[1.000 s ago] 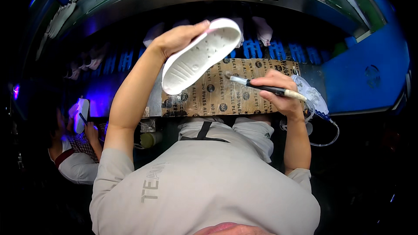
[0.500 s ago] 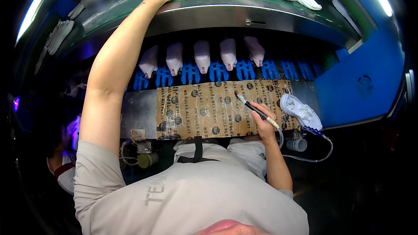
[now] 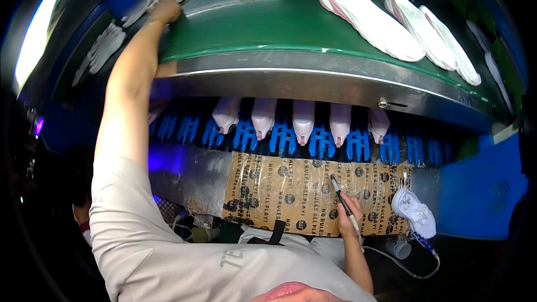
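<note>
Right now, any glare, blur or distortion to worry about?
Head view: fisheye bows the steel rail; the white light at left is blown out; violet-blue glow on the metal tabletop; left hand looks soft; brush reads clearly; lower right near black.

Green belt (image 3: 246, 22) w/ steel edge (image 3: 313, 80) up top, row of blue forks (image 3: 282, 141) below. Printed cardboard (image 3: 296, 190) on metal table (image 3: 193, 176), blue panel (image 3: 481, 196) to the R. Clear cup (image 3: 399, 249) nr table's front edge; bright lamp (image 3: 42, 28) upper L, small purple light (image 3: 38, 126) below.
</note>
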